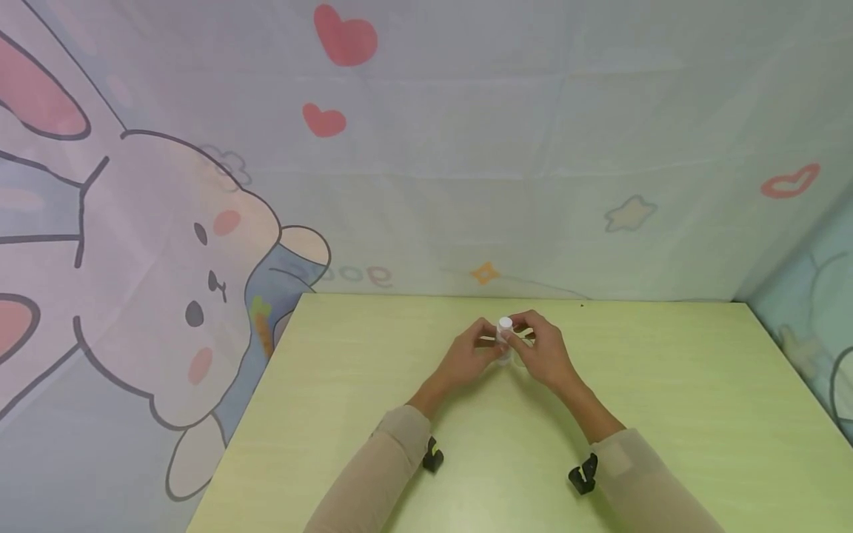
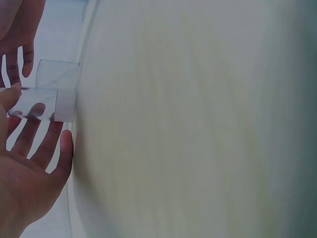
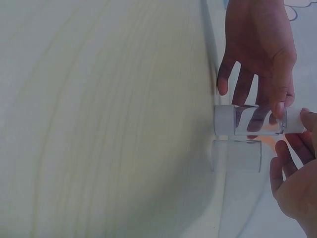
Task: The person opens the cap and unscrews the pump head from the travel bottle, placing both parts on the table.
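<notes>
A small clear bottle (image 3: 257,121) with a white base (image 3: 224,120) and a white cap (image 3: 293,121) stands upright between the hands, near the table's far side. My left hand (image 1: 466,354) grips its transparent body, thumb on the near side and fingers behind. With thumb and fingers, my right hand (image 1: 545,354) pinches the cap at the top; part of the cap is hidden by the thumb. Beside the bottle, on the right hand's side, stands a clear cylindrical cup (image 3: 237,156), apart from both hands.
The pale yellow-green table (image 1: 673,385) reaches back to a cloth backdrop (image 1: 466,148) printed with a rabbit and hearts. Both sleeves (image 1: 380,474) lie over the near part of the table. Small black clips (image 1: 583,476) sit by the wrists.
</notes>
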`<state>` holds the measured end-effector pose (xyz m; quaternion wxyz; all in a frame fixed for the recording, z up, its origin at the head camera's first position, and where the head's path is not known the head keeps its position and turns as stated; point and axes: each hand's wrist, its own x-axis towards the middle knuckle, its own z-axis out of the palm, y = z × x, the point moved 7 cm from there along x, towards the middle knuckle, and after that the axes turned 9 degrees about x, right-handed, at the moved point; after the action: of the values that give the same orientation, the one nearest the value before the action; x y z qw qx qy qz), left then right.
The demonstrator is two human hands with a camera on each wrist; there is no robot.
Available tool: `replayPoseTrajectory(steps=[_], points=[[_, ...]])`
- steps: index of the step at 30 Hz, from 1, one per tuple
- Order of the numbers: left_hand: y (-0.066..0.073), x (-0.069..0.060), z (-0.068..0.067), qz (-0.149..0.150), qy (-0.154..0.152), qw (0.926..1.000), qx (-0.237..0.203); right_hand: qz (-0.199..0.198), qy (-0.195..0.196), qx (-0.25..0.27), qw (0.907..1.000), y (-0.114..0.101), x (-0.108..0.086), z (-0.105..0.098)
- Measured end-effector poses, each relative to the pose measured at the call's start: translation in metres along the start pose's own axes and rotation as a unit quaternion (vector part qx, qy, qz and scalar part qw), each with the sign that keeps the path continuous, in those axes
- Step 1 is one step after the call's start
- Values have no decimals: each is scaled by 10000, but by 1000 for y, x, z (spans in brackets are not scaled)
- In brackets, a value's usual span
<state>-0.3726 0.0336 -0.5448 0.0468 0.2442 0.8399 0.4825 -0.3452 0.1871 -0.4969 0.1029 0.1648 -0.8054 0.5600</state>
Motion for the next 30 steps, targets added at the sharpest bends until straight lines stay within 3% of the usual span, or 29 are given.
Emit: replayPoseTrajectory(steps=[10,30], points=[[0,1,-1,82,20,10000,-24,-75,-24,62,9999,0,1,1],[0,0,0,-139,-14,9999,-38,-98,-128,-56,9999,0,1,0]])
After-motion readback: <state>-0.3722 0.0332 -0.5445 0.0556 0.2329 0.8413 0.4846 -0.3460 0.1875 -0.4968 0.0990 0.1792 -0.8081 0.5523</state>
